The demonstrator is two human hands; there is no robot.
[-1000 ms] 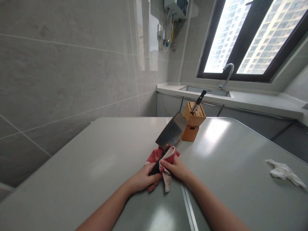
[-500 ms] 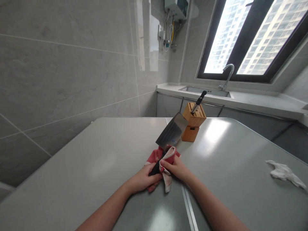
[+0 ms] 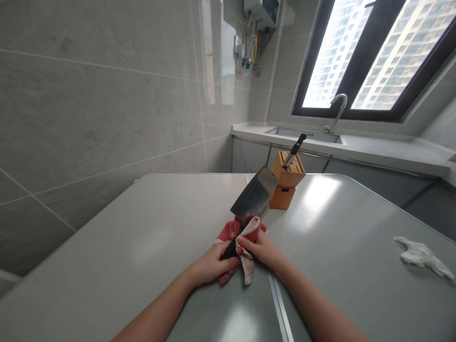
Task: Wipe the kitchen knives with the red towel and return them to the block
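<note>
My left hand (image 3: pixel 213 264) grips the black handle of a steel cleaver (image 3: pixel 253 194), whose broad blade points up and away toward the knife block. My right hand (image 3: pixel 261 249) pinches a red and white cloth (image 3: pixel 245 238) against the handle where it meets the blade. Part of the cloth bunches on the grey table (image 3: pixel 149 242) under the cleaver. A wooden knife block (image 3: pixel 286 180) stands just beyond the blade tip, with one black-handled knife (image 3: pixel 294 149) stuck in it.
A crumpled white tissue (image 3: pixel 422 256) lies at the table's right edge. A seam (image 3: pixel 280 306) runs down the table between my arms. Beyond are a counter with a sink (image 3: pixel 306 134) and tap (image 3: pixel 337 110) under a window, and a tiled wall on the left.
</note>
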